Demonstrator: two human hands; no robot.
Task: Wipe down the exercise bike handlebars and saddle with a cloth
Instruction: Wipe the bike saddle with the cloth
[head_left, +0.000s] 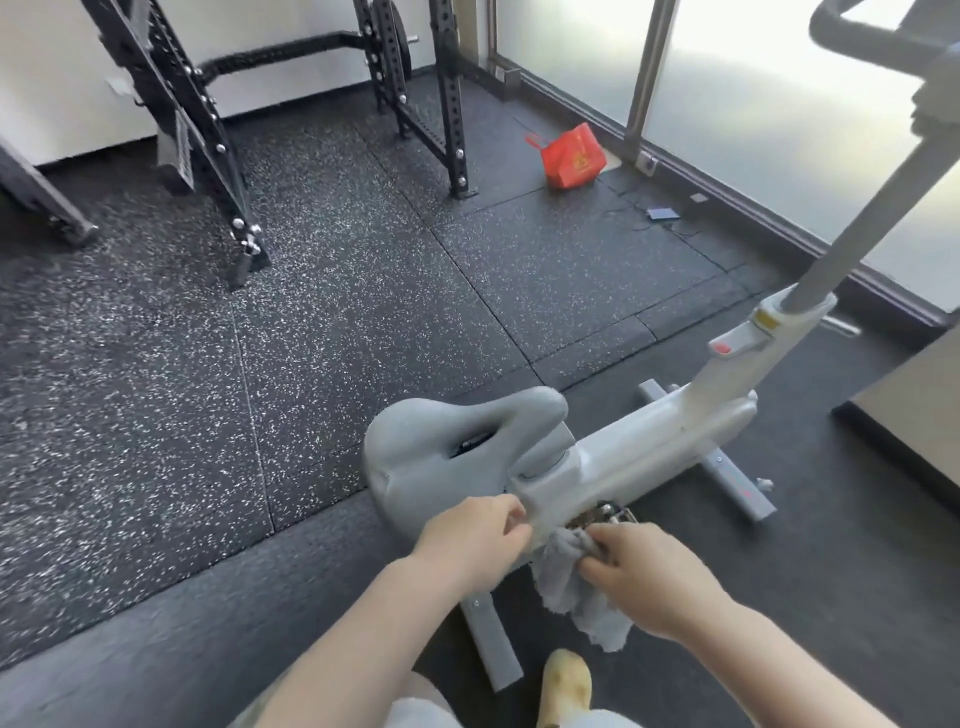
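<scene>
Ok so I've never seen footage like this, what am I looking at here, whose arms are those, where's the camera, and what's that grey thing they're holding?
The single picture comes from a camera worn on a person's head, looking forward and down, so the two bare arms reaching in from the bottom are the wearer's own. In front of them stands a pale grey exercise bike, with its saddle nearest and its handlebars at the top right edge. The right hand grips a fluffy grey cloth, bunched beside the bike's frame below the saddle. The left hand has its fingers curled close by; whether it pinches the cloth I cannot tell. On the speckled rubber floor farther off lie a red bag and a black weight rack.
</scene>
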